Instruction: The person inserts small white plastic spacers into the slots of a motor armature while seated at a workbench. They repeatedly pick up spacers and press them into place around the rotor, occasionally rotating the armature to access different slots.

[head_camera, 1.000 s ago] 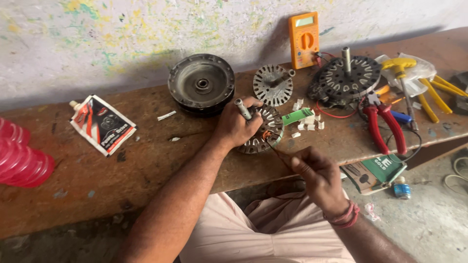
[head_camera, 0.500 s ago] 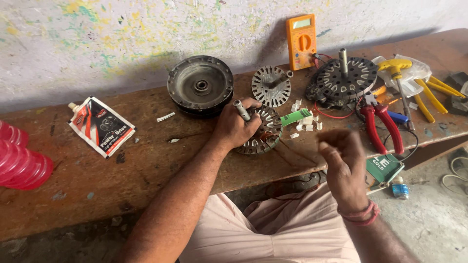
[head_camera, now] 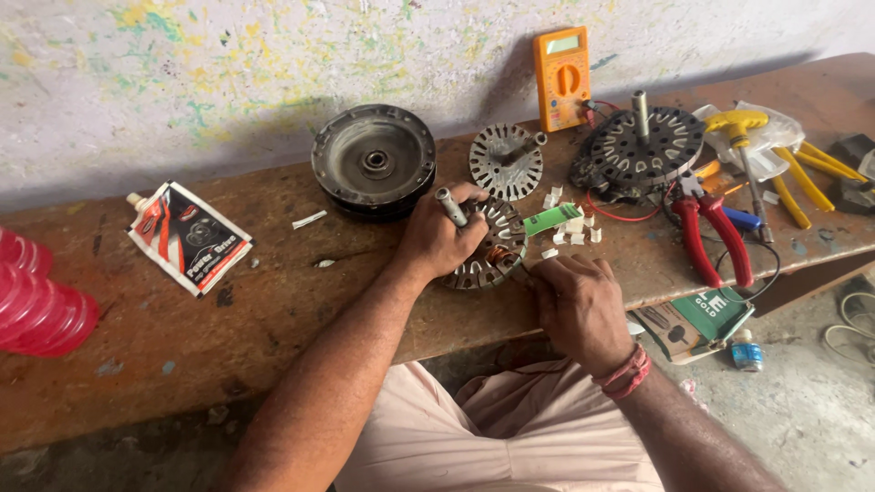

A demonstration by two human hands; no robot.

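Crowding my stator point(head_camera: 488, 246): hub point(head_camera: 374, 164), pliers point(head_camera: 715, 235). Left hand point(head_camera: 437, 239) grips it, shaft point(head_camera: 450, 207) pointing up-left; right hand point(head_camera: 574, 301) pinches its edge.

Left hand point(head_camera: 440, 239) hides left part of stator point(head_camera: 488, 244). Right hand point(head_camera: 576, 299) fingertips curled under, grip unclear. Wire near stator at 4 o'clock too thin to tell. Red bottles point(head_camera: 35, 305) cut by left edge. Yellow pliers point(head_camera: 825, 164) cut by right edge.

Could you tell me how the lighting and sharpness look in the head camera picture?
Head view: soft, even daylight, no glare; the multimeter and round motor housing cast mild shadows on the wall. The left hand and right hand on the stator are sharp; the bench edge bows slightly from lens distortion.
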